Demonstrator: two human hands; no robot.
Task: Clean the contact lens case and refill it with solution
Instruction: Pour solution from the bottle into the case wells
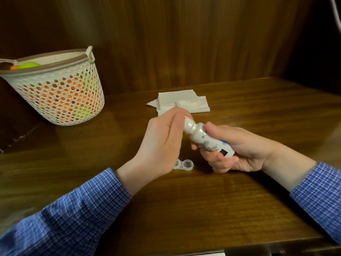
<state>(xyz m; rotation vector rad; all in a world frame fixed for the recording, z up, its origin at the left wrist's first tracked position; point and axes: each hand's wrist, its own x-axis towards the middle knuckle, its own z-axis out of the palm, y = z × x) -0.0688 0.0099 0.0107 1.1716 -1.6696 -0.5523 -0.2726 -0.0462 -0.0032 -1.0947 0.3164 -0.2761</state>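
1. The basket (60, 93) stands on the table (184, 209) at its far left corner, with balls (29, 65) inside it
2. The tissues (181, 104) lie in a pile near the far edge, about the middle, well to the right of the basket
3. The lens case (185, 165) lies on the table in front of the tissues
4. The bottle (207, 139) is above the case, tilted, its top to the left
5. The left hand (162, 143) is at the bottle's top, the right hand (234, 150) around its body
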